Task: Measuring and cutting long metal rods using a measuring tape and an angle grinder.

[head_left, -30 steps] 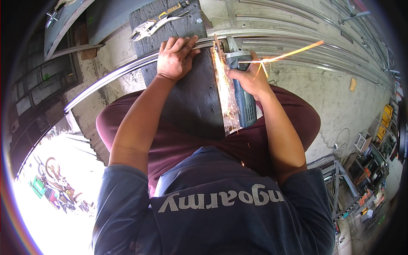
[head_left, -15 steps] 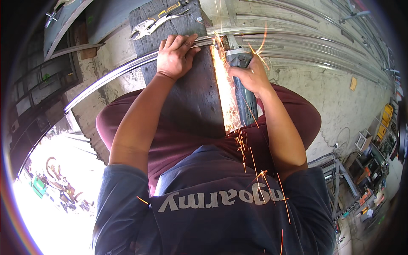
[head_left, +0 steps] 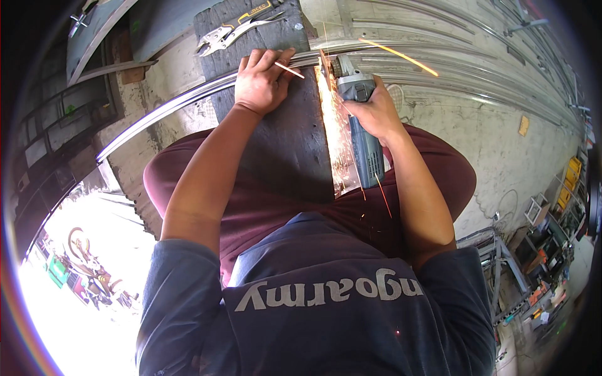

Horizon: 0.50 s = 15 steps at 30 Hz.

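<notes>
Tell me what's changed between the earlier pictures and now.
Mainly the sparks: the long streaks over the shirt half a second ago are mostly gone, and a bright streak now shows up and right of the grinder's head. Nothing was taken hold of or let go. The left hand still rests on the metal strips, the right hand still grips the grinder, and the pliers haven't visibly moved.

We wear a dark navy shirt [head_left: 338, 332] with broad, pale grey lettering [head_left: 325, 292] across its front, upside down to us. At the shirt's left and right sides, short sleeves [head_left: 172, 294] of the same navy leave our forearms [head_left: 202, 177] bare. Past the shirt's far edge, our trousers [head_left: 439, 163] are deep maroon. Farther from the shirt, our left hand [head_left: 260, 83] and right hand [head_left: 376, 114] are bare.
</notes>
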Available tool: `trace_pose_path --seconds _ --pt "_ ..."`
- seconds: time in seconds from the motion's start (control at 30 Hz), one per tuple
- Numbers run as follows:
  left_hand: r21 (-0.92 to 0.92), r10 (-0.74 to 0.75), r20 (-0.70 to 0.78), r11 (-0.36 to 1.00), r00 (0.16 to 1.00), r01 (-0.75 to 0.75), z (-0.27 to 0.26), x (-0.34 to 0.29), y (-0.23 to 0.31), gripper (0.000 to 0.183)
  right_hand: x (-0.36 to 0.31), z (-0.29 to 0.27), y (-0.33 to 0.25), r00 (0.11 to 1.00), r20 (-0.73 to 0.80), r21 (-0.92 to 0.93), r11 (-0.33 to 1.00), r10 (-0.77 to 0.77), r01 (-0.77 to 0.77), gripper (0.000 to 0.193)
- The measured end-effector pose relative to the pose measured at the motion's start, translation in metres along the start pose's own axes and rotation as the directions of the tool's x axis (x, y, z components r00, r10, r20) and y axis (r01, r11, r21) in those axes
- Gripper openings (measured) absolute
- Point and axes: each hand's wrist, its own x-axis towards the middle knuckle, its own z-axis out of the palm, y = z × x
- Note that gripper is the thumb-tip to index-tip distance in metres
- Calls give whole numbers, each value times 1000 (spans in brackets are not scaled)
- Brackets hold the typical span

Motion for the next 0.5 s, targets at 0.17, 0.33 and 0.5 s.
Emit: trace_pose_path --seconds 0.17,0.33,0.5 --pt "14 3 18 1000 1000 -4 -1 0 0 41 2 4 12 997 11 58 996 73 -73 76" --pt "18 -2 16 1000 1000 1 0 -1 -2 42 -4 5 -3 997 12 88 993 72 -72 73" --pt "13 -14 39 1000 999 14 -4 -1 2 41 -6 2 -24 984 70 172 970 163 -173 69"
